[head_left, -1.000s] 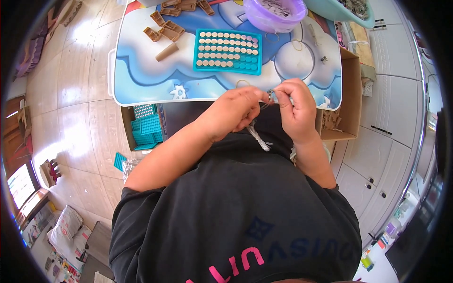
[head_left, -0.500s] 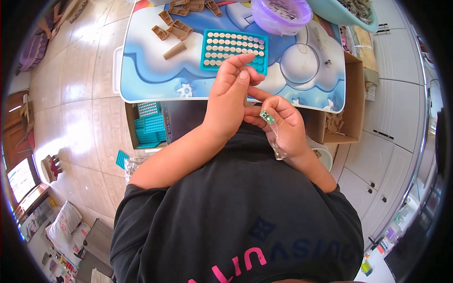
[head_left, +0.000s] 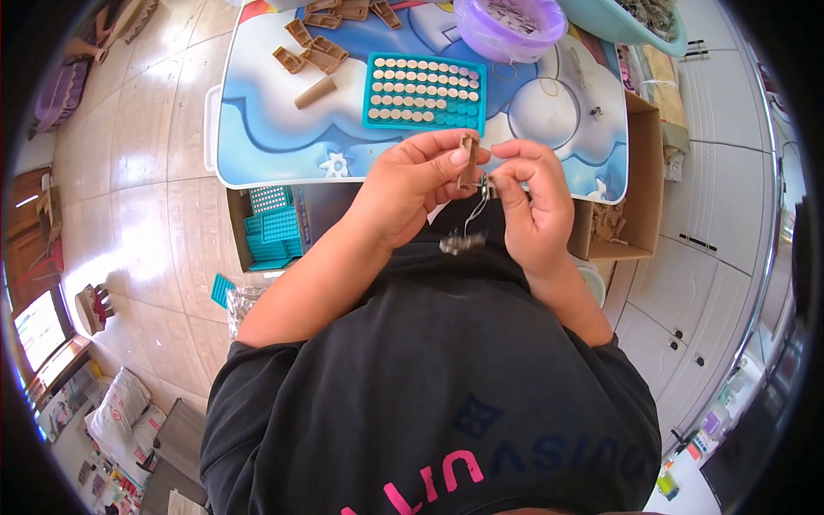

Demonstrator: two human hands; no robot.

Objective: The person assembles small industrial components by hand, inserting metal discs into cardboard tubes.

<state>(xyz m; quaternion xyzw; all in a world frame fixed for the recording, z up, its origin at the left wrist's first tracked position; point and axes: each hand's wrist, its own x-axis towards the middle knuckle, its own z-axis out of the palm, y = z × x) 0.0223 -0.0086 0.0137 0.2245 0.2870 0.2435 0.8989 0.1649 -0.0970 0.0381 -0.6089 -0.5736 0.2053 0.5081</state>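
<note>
Between the fingers and thumb of my left hand [head_left: 421,184] is a small brown plastic casing [head_left: 468,161], held upright with its hollow side showing. Close beside it, my right hand [head_left: 539,199] pinches a small circuit board [head_left: 487,186], seen nearly edge-on. Thin wires hang from the board down to a blurred, greyish dangling part [head_left: 463,244]. Board and casing are almost touching; whether they meet I cannot tell. Beyond my hands lies a teal tray [head_left: 427,125] with rows of round cream-coloured discs, its lower right slots bare.
More brown casings [head_left: 324,55] lie at the table's far left, near a loose brown piece [head_left: 315,92]. A purple lined bowl [head_left: 515,34] and a light-blue basin [head_left: 631,39] stand at the back right. Teal trays fill a box [head_left: 275,227] below left; a cardboard box [head_left: 631,219] is below right.
My left hand has turned, and the brown casing now shows in it. The right hand has swung up beside it with the circuit board, and the wired part now hangs free.
</note>
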